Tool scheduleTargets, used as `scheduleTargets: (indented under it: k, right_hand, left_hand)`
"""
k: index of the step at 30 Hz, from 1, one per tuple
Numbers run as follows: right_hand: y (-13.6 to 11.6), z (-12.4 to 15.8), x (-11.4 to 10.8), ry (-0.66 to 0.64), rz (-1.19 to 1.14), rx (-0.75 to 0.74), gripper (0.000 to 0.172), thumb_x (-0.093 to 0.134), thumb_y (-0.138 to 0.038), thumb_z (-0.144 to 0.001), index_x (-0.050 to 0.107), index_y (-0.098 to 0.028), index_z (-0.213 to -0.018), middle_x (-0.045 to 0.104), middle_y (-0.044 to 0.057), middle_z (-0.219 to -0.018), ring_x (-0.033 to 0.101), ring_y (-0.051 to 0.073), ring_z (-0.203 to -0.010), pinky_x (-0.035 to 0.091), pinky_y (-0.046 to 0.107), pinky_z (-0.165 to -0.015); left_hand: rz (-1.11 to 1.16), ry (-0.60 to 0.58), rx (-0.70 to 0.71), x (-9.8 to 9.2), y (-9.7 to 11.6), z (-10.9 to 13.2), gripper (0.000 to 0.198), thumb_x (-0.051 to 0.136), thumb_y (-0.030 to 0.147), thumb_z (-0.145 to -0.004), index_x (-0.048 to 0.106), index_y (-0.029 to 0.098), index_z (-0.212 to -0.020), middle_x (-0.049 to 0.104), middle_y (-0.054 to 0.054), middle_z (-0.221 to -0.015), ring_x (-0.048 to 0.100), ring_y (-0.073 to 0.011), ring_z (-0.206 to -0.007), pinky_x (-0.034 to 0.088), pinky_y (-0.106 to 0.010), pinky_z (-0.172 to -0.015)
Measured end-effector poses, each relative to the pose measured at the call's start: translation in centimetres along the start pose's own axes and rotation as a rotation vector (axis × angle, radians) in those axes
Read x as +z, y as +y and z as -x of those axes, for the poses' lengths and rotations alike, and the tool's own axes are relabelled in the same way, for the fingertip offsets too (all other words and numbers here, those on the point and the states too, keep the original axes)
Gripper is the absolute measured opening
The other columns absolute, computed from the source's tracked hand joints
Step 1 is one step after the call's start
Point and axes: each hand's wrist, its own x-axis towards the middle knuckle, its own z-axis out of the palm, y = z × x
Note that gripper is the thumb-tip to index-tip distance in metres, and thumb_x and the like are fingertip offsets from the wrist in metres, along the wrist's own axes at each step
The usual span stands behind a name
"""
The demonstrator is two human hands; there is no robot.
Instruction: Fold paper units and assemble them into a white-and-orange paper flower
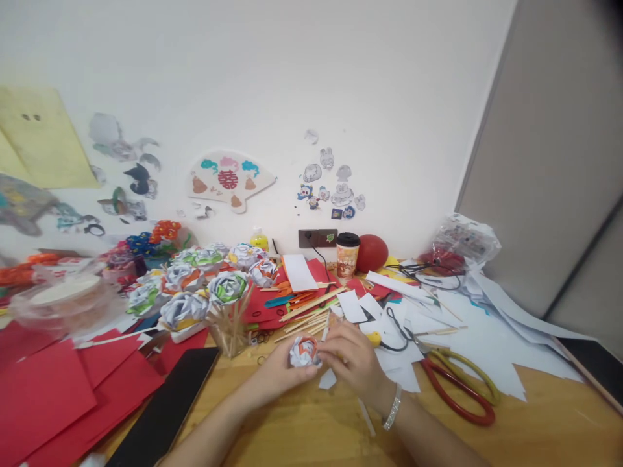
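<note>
Both hands meet over the wooden tabletop (535, 421), near its front edge. Left hand (282, 370) curls around a small folded paper rose, white with orange-red print (304, 351), cupping it from the left. Right hand (353, 363) is half-closed, fingertips pinching the rose from the right; silver bracelet (392, 407) on that wrist.

Progress, as I read it: the rose looks mostly formed, petals rolled tight, no stick on it yet that I can see. A bunch of finished paper roses on wooden sticks (204, 285) stands in a clear cup just behind-left, so several are done.

Around: loose wooden sticks (306, 311) behind the hands, red paper sheets (48, 389) left, white paper scraps (467, 324) right, red-and-yellow-handled scissors (460, 386) near the right forearm, a printed paper cup with dark lid (347, 254) by the wall. A dark flat panel (165, 402) lies near the left forearm. Clutter crowds the work spot; scraps lie just beside the hands.
</note>
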Motion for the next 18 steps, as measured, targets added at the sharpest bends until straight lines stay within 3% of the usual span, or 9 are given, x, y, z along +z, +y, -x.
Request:
scheduleTargets:
  k: [7,13,18]
  right_hand:
    - [0.02,0.15,-0.06,-0.074,-0.013,-0.007,0.009,0.051,-0.019,-0.084,0.060,-0.020,-0.081,0.061,0.004,-0.076,0.054,0.017,-0.073,0.043,0.032,-0.066]
    - [-0.04,-0.51,-0.52,-0.134,-0.319,0.248,0.011,0.061,-0.031,-0.078,0.060,-0.020,-0.077,0.059,0.002,-0.080,0.056,0.016,-0.080,0.044,0.030,-0.073]
    - [0.16,-0.77,-0.80,-0.207,-0.302,0.250,0.013,0.060,-0.034,-0.079,0.060,-0.021,-0.076,0.060,0.002,-0.079,0.056,0.017,-0.079,0.043,0.031,-0.075]
  left_hand:
    - [-0.023,-0.047,0.013,-0.21,-0.35,-0.05,0.064,0.068,0.060,-0.054,0.053,0.014,-0.096,0.057,-0.003,-0.084,0.050,-0.0171,-0.075,0.041,-0.029,-0.071]
    - [-0.001,-0.064,0.026,-0.44,-0.62,-0.19,0.058,0.067,0.057,-0.057,0.052,0.015,-0.094,0.055,-0.001,-0.077,0.048,-0.0137,-0.068,0.039,-0.026,-0.065]
    - [-0.022,-0.129,-0.017,-0.46,-0.45,-0.14,0.050,0.063,0.059,-0.061,0.052,0.015,-0.084,0.055,0.001,-0.070,0.047,-0.0132,-0.064,0.037,-0.026,-0.062]
